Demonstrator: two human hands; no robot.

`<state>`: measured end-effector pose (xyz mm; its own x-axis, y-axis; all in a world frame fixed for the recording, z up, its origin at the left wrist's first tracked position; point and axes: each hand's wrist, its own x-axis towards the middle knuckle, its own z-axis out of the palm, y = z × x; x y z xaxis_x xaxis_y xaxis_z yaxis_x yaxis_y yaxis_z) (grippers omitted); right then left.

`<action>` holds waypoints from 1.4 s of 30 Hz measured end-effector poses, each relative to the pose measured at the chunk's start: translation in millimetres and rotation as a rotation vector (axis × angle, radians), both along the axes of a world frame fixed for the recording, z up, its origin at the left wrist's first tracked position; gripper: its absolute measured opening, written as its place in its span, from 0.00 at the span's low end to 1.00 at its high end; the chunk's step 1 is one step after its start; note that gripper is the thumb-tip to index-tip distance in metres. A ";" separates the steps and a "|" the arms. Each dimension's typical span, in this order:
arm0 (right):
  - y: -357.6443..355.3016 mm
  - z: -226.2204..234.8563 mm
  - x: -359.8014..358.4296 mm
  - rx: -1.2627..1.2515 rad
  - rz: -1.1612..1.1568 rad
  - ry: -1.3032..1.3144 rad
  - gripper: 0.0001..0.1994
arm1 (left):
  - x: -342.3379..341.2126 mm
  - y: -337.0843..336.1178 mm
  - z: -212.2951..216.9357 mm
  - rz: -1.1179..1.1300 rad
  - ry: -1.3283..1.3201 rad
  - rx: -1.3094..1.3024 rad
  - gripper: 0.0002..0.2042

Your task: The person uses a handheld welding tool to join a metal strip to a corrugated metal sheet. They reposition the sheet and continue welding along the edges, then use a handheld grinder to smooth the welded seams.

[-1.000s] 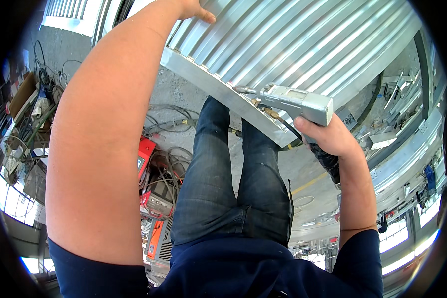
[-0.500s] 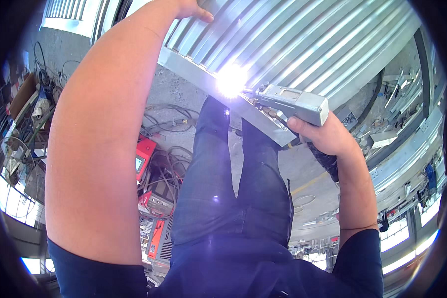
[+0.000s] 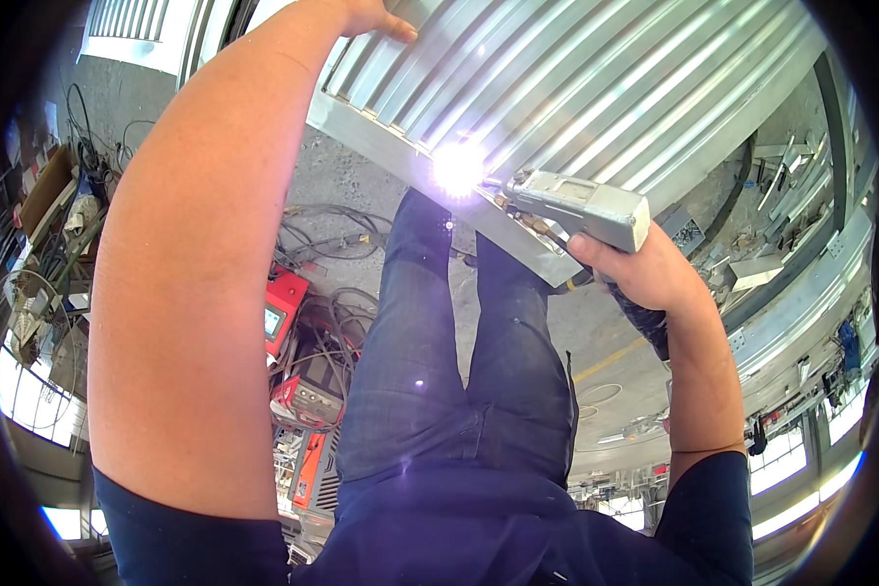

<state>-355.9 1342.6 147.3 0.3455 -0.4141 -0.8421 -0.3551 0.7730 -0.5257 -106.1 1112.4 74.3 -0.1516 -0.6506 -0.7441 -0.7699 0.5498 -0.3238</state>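
Note:
A grey, box-bodied welding gun (image 3: 586,207) is gripped in my right hand (image 3: 645,264), my fingers closed round its handle. Its nozzle points left at a glaring white arc (image 3: 457,169), which hides the spot it touches. The glare lies where a ribbed metal panel (image 3: 557,88) meets the flat metal edge strip (image 3: 381,146) along its near side. My left hand (image 3: 376,18) rests on the panel's far left part, one digit stretched out; the upper frame edge cuts off the rest of this hand.
Red machines (image 3: 285,308) and tangled cables (image 3: 347,317) stand on the floor left of my legs (image 3: 410,371). Metal offcuts (image 3: 752,273) lie to the right beside long metal beams (image 3: 801,264). Cluttered gear (image 3: 39,254) fills the far left.
The welding gun and my right hand have shifted very slightly right, the arc with them. My left hand stays at nearly the same place on the panel.

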 end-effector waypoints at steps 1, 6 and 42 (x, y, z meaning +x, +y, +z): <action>-0.9 1.8 -1.1 0.036 0.005 0.009 0.26 | 2.8 -1.5 -5.7 0.049 -0.001 0.008 0.57; -1.0 3.8 -3.0 0.090 -0.016 0.006 0.26 | 6.3 -3.9 -14.3 0.274 0.016 0.030 0.62; 3.6 -0.6 -1.9 0.037 -0.010 0.008 0.26 | 7.8 2.5 -12.5 0.341 0.174 -0.053 0.73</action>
